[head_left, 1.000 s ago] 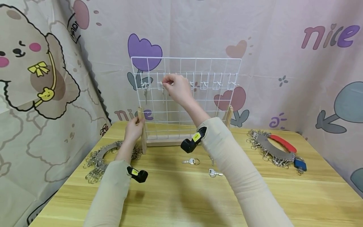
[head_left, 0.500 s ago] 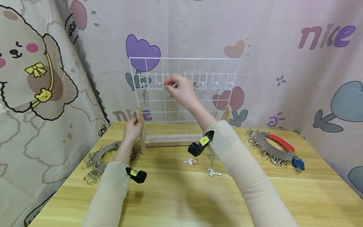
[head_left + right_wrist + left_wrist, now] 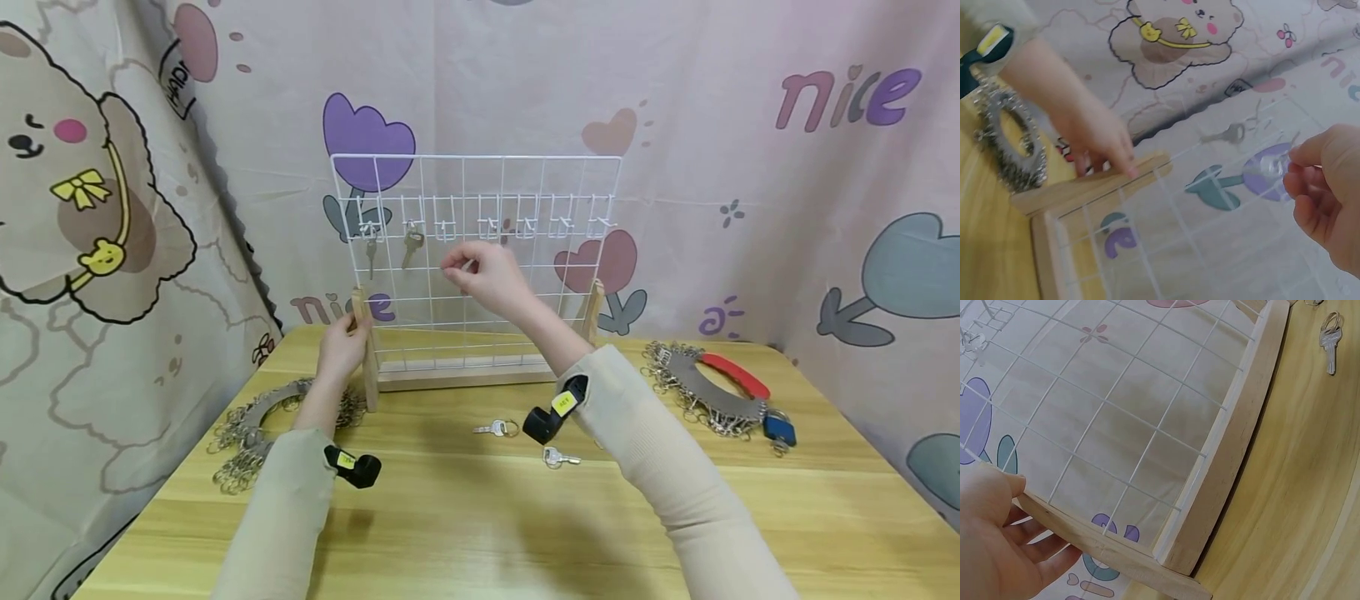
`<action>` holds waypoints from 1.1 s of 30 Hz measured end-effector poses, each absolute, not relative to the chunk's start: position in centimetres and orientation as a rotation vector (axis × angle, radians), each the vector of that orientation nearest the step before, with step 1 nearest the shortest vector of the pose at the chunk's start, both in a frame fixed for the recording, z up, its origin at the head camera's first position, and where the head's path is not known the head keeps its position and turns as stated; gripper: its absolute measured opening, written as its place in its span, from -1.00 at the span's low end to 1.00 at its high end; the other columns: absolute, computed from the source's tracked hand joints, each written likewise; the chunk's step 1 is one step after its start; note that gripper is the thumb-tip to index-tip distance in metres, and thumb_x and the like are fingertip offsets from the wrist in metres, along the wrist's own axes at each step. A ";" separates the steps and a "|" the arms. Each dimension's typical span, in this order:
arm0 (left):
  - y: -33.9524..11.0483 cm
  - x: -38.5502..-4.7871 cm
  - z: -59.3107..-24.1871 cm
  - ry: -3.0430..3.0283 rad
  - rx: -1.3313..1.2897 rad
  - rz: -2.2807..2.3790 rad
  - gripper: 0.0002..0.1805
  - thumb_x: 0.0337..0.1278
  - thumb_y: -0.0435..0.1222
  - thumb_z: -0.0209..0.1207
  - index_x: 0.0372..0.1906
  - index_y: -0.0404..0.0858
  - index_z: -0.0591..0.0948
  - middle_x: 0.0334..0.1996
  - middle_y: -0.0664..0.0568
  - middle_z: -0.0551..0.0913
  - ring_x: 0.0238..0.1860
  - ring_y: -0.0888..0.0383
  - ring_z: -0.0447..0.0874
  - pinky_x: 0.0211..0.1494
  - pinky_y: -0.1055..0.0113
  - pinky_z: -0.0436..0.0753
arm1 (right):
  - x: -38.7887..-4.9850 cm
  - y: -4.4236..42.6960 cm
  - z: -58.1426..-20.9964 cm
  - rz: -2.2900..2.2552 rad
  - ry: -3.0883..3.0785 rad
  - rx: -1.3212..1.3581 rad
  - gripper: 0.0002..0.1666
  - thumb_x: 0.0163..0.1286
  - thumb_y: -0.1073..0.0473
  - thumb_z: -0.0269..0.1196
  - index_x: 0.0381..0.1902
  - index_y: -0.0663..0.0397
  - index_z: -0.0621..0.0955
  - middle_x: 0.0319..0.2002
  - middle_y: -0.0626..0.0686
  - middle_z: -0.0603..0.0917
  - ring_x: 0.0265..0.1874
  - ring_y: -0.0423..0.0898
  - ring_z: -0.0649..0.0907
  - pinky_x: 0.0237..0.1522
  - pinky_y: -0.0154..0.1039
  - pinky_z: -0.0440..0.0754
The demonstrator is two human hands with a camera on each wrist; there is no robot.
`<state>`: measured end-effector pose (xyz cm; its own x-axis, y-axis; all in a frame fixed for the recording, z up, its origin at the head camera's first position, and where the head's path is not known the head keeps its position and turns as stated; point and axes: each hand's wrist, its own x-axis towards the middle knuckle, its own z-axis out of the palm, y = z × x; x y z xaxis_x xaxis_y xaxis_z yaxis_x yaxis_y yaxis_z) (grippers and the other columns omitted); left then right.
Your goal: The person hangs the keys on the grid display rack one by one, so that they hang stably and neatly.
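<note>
Key two (image 3: 413, 242) hung on the rack (image 3: 525, 157), second hook (image 3: 412, 224) from left; its hanging appeared complete. Right hand (image 3: 491, 277) had dropped away from that hook since the earlier frame, fingers curled narrow, nothing visible between them. Left hand (image 3: 342, 347) gripped the post (image 3: 371, 371). Next move likely called for lifting a loose key (image 3: 495, 427) from the table (image 3: 450, 533).

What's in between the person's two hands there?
In the head view, from the left hand to the right hand: first the wooden post the left one grips, then bare white wire grid.
</note>
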<state>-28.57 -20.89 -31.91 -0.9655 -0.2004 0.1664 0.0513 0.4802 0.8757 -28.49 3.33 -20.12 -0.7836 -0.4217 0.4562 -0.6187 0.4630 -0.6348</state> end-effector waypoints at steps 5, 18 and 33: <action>-20.9 -28.5 -31.9 -2.475 0.124 -1.488 -0.40 0.41 -0.08 -0.16 0.37 -0.38 0.18 0.27 -0.32 0.29 0.24 -0.22 0.28 0.27 -0.03 0.29 | -28.5 5.0 -22.6 1.280 -2.523 0.901 -0.87 0.31 0.25 0.21 -0.23 0.17 0.65 -0.38 0.09 0.62 -0.53 -0.09 0.57 -0.55 -0.34 0.49; -20.8 -28.5 -31.8 -2.470 0.144 -1.503 -0.39 0.41 -0.08 -0.17 0.38 -0.38 0.16 0.28 -0.31 0.27 0.24 -0.22 0.28 0.28 -0.02 0.28 | -27.8 9.2 -30.9 1.383 -2.631 0.858 -0.87 0.29 0.27 0.22 -0.24 0.20 0.64 -0.38 0.09 0.61 -0.61 -0.14 0.52 -0.66 -0.38 0.43; -20.8 -28.1 -31.7 -2.497 0.119 -1.462 -0.38 0.42 -0.07 -0.20 0.36 -0.45 0.16 0.28 -0.36 0.24 0.25 -0.26 0.23 0.29 -0.04 0.25 | -26.6 12.9 -38.3 1.480 -2.799 0.852 -0.83 0.23 0.33 0.24 -0.24 0.34 0.60 -0.39 0.01 0.59 -0.48 -0.15 0.52 -0.47 -0.30 0.53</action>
<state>-28.14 -20.77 -31.70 -0.9668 -0.1923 0.1684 0.0528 0.4946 0.8675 -26.65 12.93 -38.27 -0.8562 -0.5033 0.1166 -0.3798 0.4603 -0.8024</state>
